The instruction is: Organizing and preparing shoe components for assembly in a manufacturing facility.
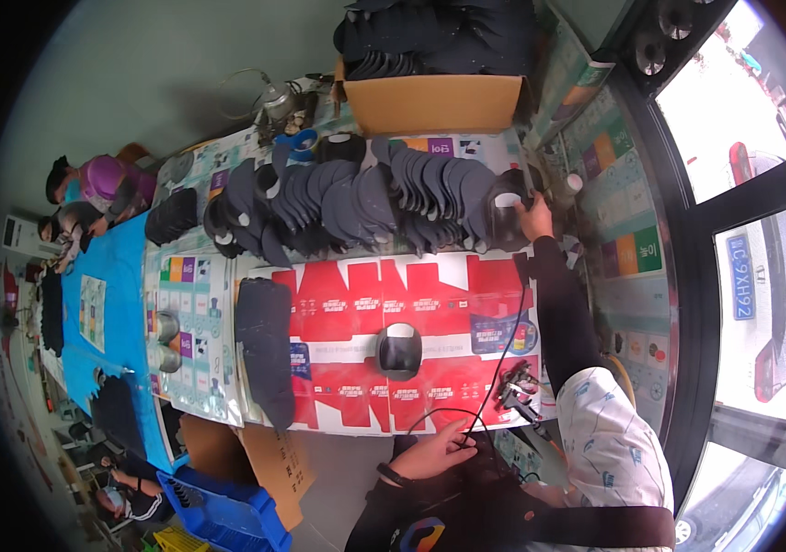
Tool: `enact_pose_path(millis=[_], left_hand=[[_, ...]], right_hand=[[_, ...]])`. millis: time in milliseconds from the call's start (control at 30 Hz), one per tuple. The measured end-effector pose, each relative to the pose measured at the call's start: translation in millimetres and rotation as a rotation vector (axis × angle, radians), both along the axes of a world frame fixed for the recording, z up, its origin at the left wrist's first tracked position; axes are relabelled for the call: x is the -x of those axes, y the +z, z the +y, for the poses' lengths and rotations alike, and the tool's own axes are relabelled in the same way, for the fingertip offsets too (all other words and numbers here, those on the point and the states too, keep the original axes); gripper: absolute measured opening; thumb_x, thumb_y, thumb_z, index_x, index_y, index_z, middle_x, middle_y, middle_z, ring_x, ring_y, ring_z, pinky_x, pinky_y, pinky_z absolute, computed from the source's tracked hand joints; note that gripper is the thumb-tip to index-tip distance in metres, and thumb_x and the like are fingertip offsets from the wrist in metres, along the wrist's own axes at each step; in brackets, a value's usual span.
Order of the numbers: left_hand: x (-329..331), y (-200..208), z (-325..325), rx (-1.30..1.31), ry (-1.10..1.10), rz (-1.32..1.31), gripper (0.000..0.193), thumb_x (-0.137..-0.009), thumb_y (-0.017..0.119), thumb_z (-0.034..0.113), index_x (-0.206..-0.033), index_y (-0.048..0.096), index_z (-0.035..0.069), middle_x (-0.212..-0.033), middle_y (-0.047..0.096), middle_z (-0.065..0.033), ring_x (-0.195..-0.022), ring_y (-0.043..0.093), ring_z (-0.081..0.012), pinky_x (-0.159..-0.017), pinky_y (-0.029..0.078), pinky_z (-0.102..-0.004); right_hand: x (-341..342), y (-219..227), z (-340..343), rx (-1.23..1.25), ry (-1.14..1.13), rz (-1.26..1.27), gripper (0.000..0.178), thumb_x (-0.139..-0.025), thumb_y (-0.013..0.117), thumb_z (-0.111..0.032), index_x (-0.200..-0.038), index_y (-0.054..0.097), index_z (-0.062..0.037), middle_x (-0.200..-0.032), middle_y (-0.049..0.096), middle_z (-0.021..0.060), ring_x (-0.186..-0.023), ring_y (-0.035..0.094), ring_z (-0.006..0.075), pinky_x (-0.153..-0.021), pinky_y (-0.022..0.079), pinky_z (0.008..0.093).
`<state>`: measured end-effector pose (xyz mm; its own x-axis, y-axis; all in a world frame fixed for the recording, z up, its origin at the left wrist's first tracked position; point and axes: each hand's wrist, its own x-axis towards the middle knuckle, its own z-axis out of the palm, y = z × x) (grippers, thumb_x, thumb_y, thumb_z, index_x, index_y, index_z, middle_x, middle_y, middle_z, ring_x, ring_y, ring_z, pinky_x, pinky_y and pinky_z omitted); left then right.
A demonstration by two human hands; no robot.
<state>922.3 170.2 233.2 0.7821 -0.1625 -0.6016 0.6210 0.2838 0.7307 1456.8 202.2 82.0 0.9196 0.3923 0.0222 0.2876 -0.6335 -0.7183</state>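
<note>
My right hand [534, 219] reaches to the far right of the table, its fingers closed on the edge of a black curved pad with a pale patch [505, 208]. That pad stands at the right end of a long row of overlapping dark grey curved pads [356, 198]. Close to my body, my left hand [443, 449] has its fingers bent around a thin black cable [494, 377]. A similar black pad with a pale patch [399, 354] rests alone on the red and white printed sheet [347, 317]. A metal tool with a black handle [519, 397] lies at the sheet's right edge.
An open cardboard box [434, 103] full of dark pads stands at the back. Flat dark pieces [264, 350] lie left of the sheet, near metal cups [166, 340]. Blue crates [227, 515] sit lower left. A person in purple [112, 184] works beyond. Windows line the right.
</note>
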Motion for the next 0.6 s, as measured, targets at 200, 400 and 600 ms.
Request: enact_pose_path(millis=[200, 400, 600], left_hand=[[27.5, 13.8, -1.2, -0.06, -0.027, -0.019, 0.08, -0.102, 0.072, 0.036, -0.162, 0.03, 0.004, -0.132, 0.068, -0.0165, -0.112, 0.068, -0.0213, -0.097, 0.053, -0.0321], [70.0, 39.6, 7.1, -0.294, -0.178, -0.07, 0.079, -0.102, 0.07, 0.037, -0.162, 0.032, 0.002, -0.137, 0.067, -0.0189, -0.117, 0.07, -0.0269, -0.1, 0.054, -0.0371], [169.7, 36.4, 19.8, -0.57, -0.093, -0.062, 0.074, -0.099, 0.073, 0.037, -0.157, 0.042, 0.003, -0.131, 0.071, -0.0173, -0.109, 0.074, -0.0265, -0.094, 0.057, -0.0374]], right_hand=[[36.4, 26.1, -9.2, 0.039, -0.12, 0.067, 0.07, -0.092, 0.077, -0.032, -0.145, 0.051, 0.0056, -0.137, 0.064, 0.0294, -0.129, 0.061, 0.0426, -0.107, 0.049, 0.0459], [186.9, 117.7, -75.1, -0.27, 0.034, -0.059, 0.033, -0.093, 0.074, -0.018, -0.121, 0.068, -0.0011, -0.116, 0.074, 0.0179, -0.11, 0.072, 0.0307, -0.096, 0.055, 0.0394], [393.8, 245.5, -153.3, -0.275, 0.539, -0.063, 0.017, -0.093, 0.071, -0.007, -0.109, 0.07, -0.002, -0.104, 0.071, 0.0147, -0.099, 0.07, 0.0307, -0.088, 0.055, 0.0397]])
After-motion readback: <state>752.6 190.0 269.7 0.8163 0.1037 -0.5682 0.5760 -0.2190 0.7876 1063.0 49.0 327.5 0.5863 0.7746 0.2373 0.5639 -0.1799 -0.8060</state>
